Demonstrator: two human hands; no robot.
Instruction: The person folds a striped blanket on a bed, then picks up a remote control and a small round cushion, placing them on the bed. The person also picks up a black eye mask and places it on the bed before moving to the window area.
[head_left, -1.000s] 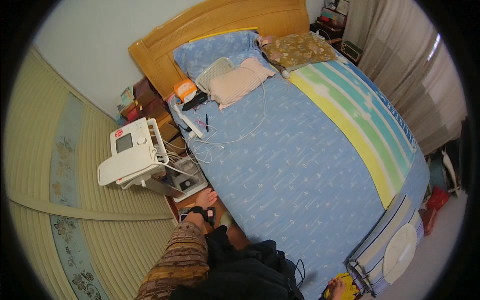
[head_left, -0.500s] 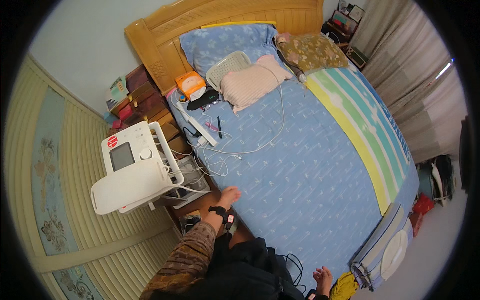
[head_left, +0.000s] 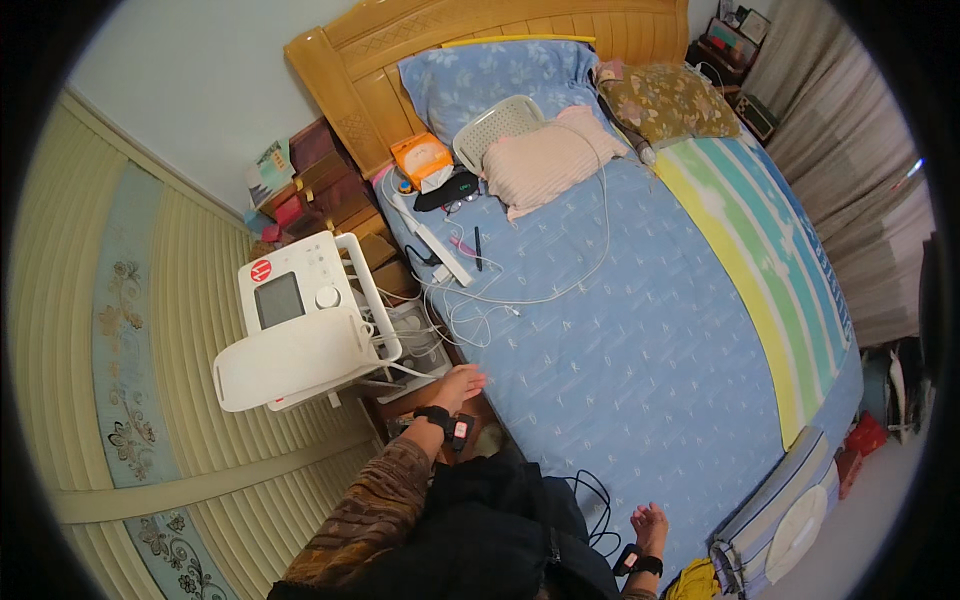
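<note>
From where I stand, the left hand [head_left: 462, 382] is just below the centre of the frame, at the near edge of the blue sheet [head_left: 640, 370]. Its fingers are extended and loose, with nothing visible in them; whether the tips touch the cloth, I cannot tell. The white machine [head_left: 300, 340] stands just beyond it, left of centre, probably parked in that gap to keep it within reach of the bed.

The right hand [head_left: 650, 527], at the lower right, hangs palm-up with its fingers half curled around nothing I can see, near the yellow cloth [head_left: 696, 580] and a loop of black cable [head_left: 603, 510]. That loop looks like slack left for arm movement.

Above the machine, the white power strip [head_left: 440, 253] lies on the mattress, seemingly so its cords reach. The folded striped blanket [head_left: 745, 525] sits at the lower right, perhaps to leave the middle open.
</note>
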